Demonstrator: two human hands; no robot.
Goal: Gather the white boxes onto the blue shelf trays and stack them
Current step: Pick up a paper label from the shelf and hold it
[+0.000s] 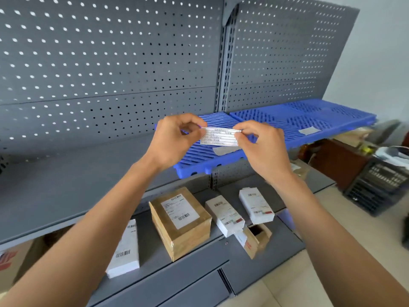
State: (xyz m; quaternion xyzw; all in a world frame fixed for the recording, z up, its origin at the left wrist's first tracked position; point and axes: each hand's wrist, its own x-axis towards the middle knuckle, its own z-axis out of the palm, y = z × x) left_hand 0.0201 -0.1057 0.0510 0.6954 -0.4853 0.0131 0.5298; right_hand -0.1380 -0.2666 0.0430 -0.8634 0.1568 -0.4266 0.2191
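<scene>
Grey pegboard shelving (110, 63) fills the far side. Two blue trays (309, 120) sit side by side on the upper shelf, right of centre; a grey label patch (309, 130) lies on the right one, another (223, 150) on the left one.

Lower shelf (188, 269), near: brown carton (181, 224) in the middle, one white box (125, 249) to its left, two white boxes (224, 214) (256, 204) to its right, and a small open cardboard box (256, 239) just in front of those. No white box on the trays.

Both hands are raised in front of the left tray. Left hand (174, 138) and right hand (263, 147) each pinch one end of a printed paper label (219, 136) between thumb and fingertips, other fingers curled.
</scene>
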